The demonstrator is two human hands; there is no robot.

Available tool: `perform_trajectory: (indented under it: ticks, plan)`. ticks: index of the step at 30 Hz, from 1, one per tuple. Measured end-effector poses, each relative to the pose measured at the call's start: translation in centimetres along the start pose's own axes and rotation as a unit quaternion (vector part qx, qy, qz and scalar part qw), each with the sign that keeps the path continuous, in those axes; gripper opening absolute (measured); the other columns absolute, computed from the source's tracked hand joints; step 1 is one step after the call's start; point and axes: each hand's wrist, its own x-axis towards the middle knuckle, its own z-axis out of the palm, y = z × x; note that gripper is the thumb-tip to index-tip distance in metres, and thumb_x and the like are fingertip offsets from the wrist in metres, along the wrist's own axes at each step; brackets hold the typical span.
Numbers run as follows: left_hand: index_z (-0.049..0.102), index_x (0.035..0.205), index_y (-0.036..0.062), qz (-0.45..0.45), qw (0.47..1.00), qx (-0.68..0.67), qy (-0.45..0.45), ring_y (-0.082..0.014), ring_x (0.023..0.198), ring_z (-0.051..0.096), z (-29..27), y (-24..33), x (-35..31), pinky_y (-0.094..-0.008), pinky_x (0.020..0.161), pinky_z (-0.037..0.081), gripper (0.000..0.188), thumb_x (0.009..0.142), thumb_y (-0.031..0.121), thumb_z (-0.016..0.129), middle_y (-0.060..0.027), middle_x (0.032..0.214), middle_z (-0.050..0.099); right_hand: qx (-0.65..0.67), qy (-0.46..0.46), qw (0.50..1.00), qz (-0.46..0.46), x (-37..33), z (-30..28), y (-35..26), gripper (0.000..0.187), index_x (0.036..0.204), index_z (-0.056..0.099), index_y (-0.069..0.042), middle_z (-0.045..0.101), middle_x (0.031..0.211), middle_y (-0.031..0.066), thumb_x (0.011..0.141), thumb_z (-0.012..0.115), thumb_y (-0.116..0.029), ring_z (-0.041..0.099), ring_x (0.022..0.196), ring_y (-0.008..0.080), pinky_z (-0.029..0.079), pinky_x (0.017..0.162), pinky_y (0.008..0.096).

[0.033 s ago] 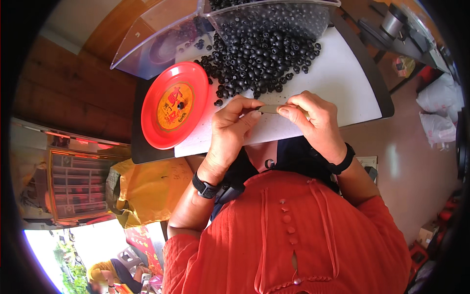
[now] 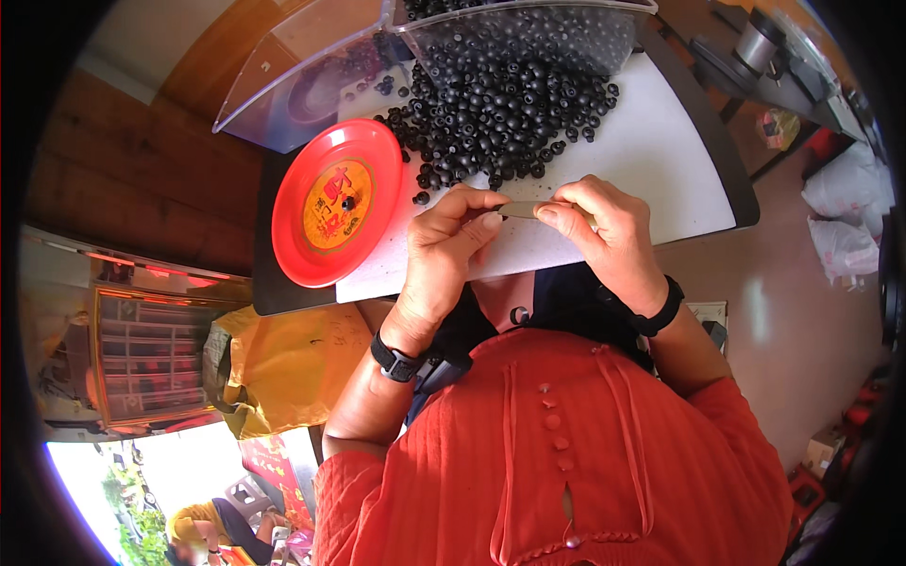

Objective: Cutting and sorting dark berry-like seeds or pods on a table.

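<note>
Over the near part of the white sheet, both hands meet almost fingertip to fingertip. My right hand (image 2: 609,231) pinches a small flat knife (image 2: 521,209), whose blade points left. At its tip, my left hand (image 2: 444,241) is closed in a pinch round a small black bead, mostly covered by thumb and forefinger. Just beyond the fingers spreads a heap of round black beads (image 2: 505,118) with holes in them. Left of my left hand lies a red plate (image 2: 293,236) with a yellow printed centre, and a single dark bead (image 2: 348,203) rests on it.
Clear plastic bins (image 2: 311,71) stand at the far side, one tipped towards the bead heap. The white sheet (image 2: 675,174) covers a dark-edged table. A yellow bag (image 2: 293,363) is at the left below it. White plastic bags (image 2: 845,203) are off to the right; another person (image 2: 212,528) sits at lower left.
</note>
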Motion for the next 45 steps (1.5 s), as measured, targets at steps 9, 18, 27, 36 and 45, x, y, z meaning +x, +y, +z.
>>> perform_trajectory:
  ticks: [9,18,27,36,45]
  plan:
    - [0.070,0.123,-0.0044,-0.075,0.975,-0.209,-0.014,-0.0144,0.081,0.063,0.0,-0.5,0.0,-0.0271,0.066,0.051,0.022,0.103,0.000,0.062,-0.0077,0.099,0.068,0.044,0.004,0.997,0.061,-0.1,0.0,0.2,0.019,0.086,0.068,-0.002,0.066,0.074,0.0087,0.092,0.081,-0.016,0.062,0.060,0.0230,0.047,0.055,0.0356]
    - [0.067,0.132,-0.0054,-0.089,0.958,-0.273,0.000,-0.0173,0.088,0.066,0.6,-0.4,0.1,-0.0296,0.067,0.054,0.029,0.105,0.001,0.060,-0.0116,0.104,0.070,0.003,0.007,0.999,0.040,0.1,0.2,0.3,0.022,0.086,0.067,-0.002,0.065,0.074,0.0101,0.092,0.082,-0.017,0.062,0.058,0.0241,0.047,0.055,0.0360]
    - [0.066,0.135,-0.0058,-0.082,0.951,-0.298,0.001,-0.0178,0.088,0.064,1.1,-0.5,0.0,-0.0301,0.068,0.054,0.031,0.106,0.001,0.057,-0.0124,0.103,0.069,0.004,0.002,0.999,0.044,0.1,0.2,0.4,0.021,0.085,0.067,-0.003,0.065,0.073,0.0101,0.091,0.082,-0.017,0.062,0.059,0.0248,0.047,0.055,0.0368]
    - [0.069,0.130,-0.0066,-0.063,0.952,-0.300,0.006,-0.0165,0.088,0.064,1.3,-0.6,-0.2,-0.0298,0.068,0.055,0.027,0.106,-0.001,0.056,-0.0081,0.104,0.064,0.002,-0.003,1.000,0.010,0.2,0.2,0.5,0.018,0.086,0.069,-0.004,0.067,0.075,0.0082,0.090,0.082,-0.015,0.064,0.063,0.0253,0.049,0.056,0.0381]
    - [0.069,0.128,-0.0067,-0.060,0.956,-0.288,0.015,-0.0182,0.085,0.064,1.5,-0.5,-0.2,-0.0314,0.067,0.056,0.026,0.106,-0.001,0.055,-0.0098,0.106,0.065,0.022,-0.012,1.000,-0.007,-0.1,0.1,0.6,0.016,0.087,0.070,-0.003,0.068,0.076,0.0078,0.090,0.082,-0.013,0.064,0.064,0.0230,0.049,0.057,0.0359]
